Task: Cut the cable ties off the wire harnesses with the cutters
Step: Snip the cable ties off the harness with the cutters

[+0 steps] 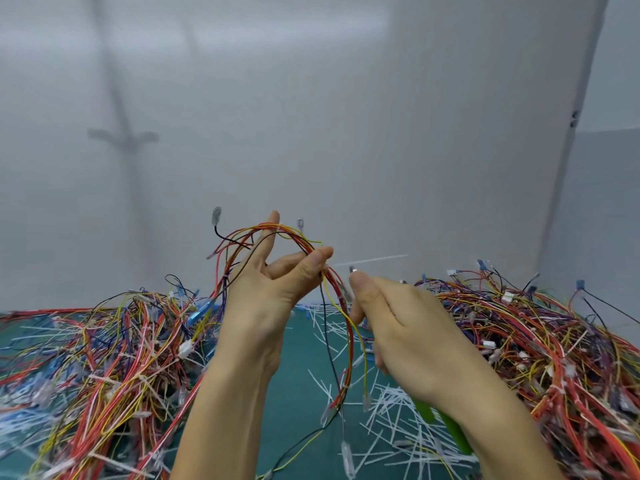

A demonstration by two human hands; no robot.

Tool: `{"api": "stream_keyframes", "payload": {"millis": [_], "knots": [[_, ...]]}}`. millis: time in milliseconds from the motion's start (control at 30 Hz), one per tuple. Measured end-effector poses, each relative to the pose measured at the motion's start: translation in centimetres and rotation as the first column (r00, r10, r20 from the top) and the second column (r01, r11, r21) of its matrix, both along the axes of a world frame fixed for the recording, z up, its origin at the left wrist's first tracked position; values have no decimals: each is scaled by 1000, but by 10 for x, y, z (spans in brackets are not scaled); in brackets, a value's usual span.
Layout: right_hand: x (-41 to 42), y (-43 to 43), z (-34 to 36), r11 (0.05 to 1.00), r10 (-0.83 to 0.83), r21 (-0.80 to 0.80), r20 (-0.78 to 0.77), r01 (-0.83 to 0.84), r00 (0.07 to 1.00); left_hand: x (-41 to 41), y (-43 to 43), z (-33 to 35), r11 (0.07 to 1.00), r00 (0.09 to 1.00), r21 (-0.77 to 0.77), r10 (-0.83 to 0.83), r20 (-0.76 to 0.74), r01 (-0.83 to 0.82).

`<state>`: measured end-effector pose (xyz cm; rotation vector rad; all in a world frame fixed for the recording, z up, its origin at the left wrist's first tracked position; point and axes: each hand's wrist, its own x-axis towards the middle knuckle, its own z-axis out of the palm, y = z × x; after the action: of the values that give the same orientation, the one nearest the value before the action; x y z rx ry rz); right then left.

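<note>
My left hand [273, 289] holds up a wire harness [277, 233] of red, yellow, orange and black wires, pinched between thumb and fingers, index finger raised. The harness arcs over the hand and hangs down past both wrists. My right hand [401, 327] grips the cutters, whose green handles [446, 424] stick out below the palm and whose small metal tip [352, 270] shows above the thumb, just right of the harness. A white cable tie tail [374, 260] juts rightward from the harness near my left thumb.
A big heap of tangled harnesses [104, 362] lies on the left and another [554, 348] on the right. Between them the green mat [294, 393] carries several cut white cable ties [391, 420]. A grey wall stands close behind.
</note>
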<state>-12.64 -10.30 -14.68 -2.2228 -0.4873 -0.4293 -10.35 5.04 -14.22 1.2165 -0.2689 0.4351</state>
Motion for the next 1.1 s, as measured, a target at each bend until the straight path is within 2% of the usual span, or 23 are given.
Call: {"api": "stream_keyframes", "payload": {"millis": [367,733,1100], "knots": [[-1,12,-3,996,-60,-60,111,67,992,3,-6,-3,999,999,44,-31,21,30],[1,16,-7,986,-117,-91,214,139,970,2,-11,-3,1000,999,15,-24,34,23],[2,17,-8,988,-136,-52,192,149,972,1,-11,-3,999,999,-11,-37,5,37]]}}
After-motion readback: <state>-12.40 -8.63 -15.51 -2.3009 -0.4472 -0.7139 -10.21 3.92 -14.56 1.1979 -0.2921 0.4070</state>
